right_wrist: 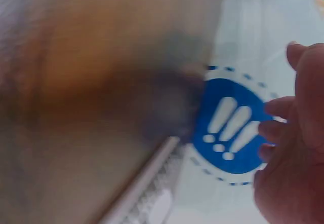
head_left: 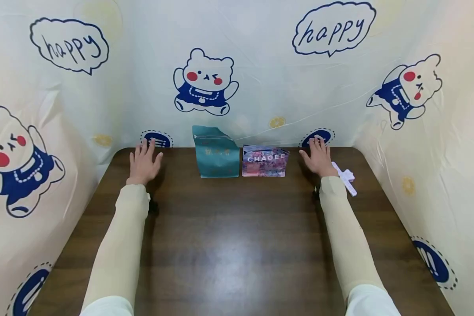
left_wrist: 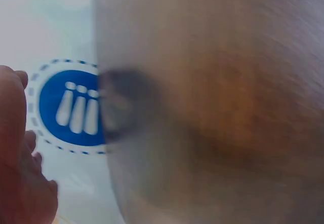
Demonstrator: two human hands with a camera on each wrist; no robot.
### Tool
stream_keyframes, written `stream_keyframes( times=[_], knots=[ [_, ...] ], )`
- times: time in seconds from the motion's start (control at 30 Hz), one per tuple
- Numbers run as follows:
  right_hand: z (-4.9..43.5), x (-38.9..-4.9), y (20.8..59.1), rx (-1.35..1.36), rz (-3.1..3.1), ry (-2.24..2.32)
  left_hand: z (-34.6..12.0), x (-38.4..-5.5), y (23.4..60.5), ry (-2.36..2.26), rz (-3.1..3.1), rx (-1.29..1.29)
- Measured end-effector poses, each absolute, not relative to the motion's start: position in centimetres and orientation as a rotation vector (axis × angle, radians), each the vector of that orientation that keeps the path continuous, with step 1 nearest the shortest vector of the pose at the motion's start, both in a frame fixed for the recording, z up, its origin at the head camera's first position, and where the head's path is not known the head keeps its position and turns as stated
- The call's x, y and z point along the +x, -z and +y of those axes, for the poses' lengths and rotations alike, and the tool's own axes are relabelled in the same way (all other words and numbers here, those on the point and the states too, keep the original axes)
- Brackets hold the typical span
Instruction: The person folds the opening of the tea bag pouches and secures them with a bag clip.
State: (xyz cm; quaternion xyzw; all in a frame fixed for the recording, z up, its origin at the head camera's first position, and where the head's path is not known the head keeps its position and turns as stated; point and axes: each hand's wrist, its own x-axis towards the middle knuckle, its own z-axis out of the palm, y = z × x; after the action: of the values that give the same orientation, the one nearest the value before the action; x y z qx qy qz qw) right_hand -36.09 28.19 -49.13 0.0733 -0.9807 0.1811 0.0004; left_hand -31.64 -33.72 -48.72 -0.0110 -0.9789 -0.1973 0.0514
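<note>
Both hands are held out over the far edge of the brown table, fingers spread and holding nothing. My left hand [head_left: 144,163] is at the far left corner, and part of the same hand [left_wrist: 23,153] shows in the left wrist view. To its right stands a teal pouch [head_left: 218,154]. Beside that pouch is a shorter purple-pink pouch [head_left: 264,162] marked CHAGEE. My right hand [head_left: 319,159] is right of both pouches, apart from them. Just outside its wrist lies a pale lavender, cross-shaped plastic piece [head_left: 345,178], with a pale ridged edge [right_wrist: 144,188] in the right wrist view.
The dark wood table [head_left: 229,245] reflects light in its middle. A white curtain [head_left: 256,87] printed with bears and "happy" bubbles hangs behind it and along both sides. Dark wrist cameras are strapped at the inner wrists.
</note>
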Motion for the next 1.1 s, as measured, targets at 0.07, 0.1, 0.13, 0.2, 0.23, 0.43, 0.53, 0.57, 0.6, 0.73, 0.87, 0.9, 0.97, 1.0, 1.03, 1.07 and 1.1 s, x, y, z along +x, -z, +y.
stream_keyframes(
  times=[0.07, 0.1, 0.13, 0.2, 0.23, 0.43, 0.53, 0.57, 0.6, 0.73, 0.87, 0.9, 0.97, 1.0, 1.03, 1.07, 1.1],
  knots=[
    [27.8, -36.0, 48.0, 0.248, -3.090, -0.584, -33.7, -31.8, 47.8, 0.664, -2.955, -0.052],
    [27.6, -35.8, 47.3, 0.261, -3.092, -0.598, -33.6, -31.8, 47.2, 0.700, -2.942, -0.065],
    [27.3, -35.8, 46.6, 0.283, -3.092, -0.613, -33.6, -31.9, 46.7, 0.737, -2.930, -0.080],
    [26.5, -35.5, 45.2, 0.333, -3.089, -0.652, -33.4, -31.8, 45.6, 0.795, -2.899, -0.121],
    [26.0, -35.3, 44.5, 0.366, -3.084, -0.681, -33.3, -31.7, 45.1, 0.829, -2.879, -0.151],
    [21.4, -34.2, 40.3, 0.611, -2.972, -0.882, -30.8, -31.1, 41.6, 0.907, -2.755, -0.312],
    [18.4, -33.8, 38.8, 0.735, -2.891, -0.923, -28.9, -30.8, 40.0, 0.874, -2.693, -0.382],
    [17.4, -33.7, 38.4, 0.777, -2.868, -0.927, -28.1, -30.8, 39.5, 0.863, -2.671, -0.407],
    [16.4, -33.5, 38.1, 0.815, -2.843, -0.928, -27.4, -30.6, 39.0, 0.857, -2.652, -0.425],
    [12.6, -32.9, 37.7, 0.974, -2.735, -0.955, -23.9, -30.2, 37.7, 0.826, -2.533, -0.561],
    [9.3, -32.6, 37.8, 1.091, -2.650, -1.025, -21.1, -30.1, 37.4, 0.656, -2.436, -0.710],
    [8.7, -32.6, 37.9, 1.105, -2.635, -1.034, -20.6, -30.0, 37.4, 0.611, -2.425, -0.734],
    [7.5, -32.6, 38.1, 1.132, -2.602, -1.058, -19.7, -30.0, 37.6, 0.557, -2.401, -0.777],
    [7.0, -32.7, 38.3, 1.139, -2.584, -1.069, -19.4, -30.0, 37.7, 0.549, -2.394, -0.788],
    [6.5, -32.7, 38.6, 1.149, -2.561, -1.078, -19.1, -30.0, 37.8, 0.549, -2.385, -0.795],
    [6.2, -32.8, 38.9, 1.149, -2.538, -1.089, -18.8, -29.9, 38.0, 0.564, -2.376, -0.800],
    [5.9, -32.8, 39.2, 1.144, -2.517, -1.101, -18.6, -29.9, 38.2, 0.583, -2.366, -0.804]
  ],
)
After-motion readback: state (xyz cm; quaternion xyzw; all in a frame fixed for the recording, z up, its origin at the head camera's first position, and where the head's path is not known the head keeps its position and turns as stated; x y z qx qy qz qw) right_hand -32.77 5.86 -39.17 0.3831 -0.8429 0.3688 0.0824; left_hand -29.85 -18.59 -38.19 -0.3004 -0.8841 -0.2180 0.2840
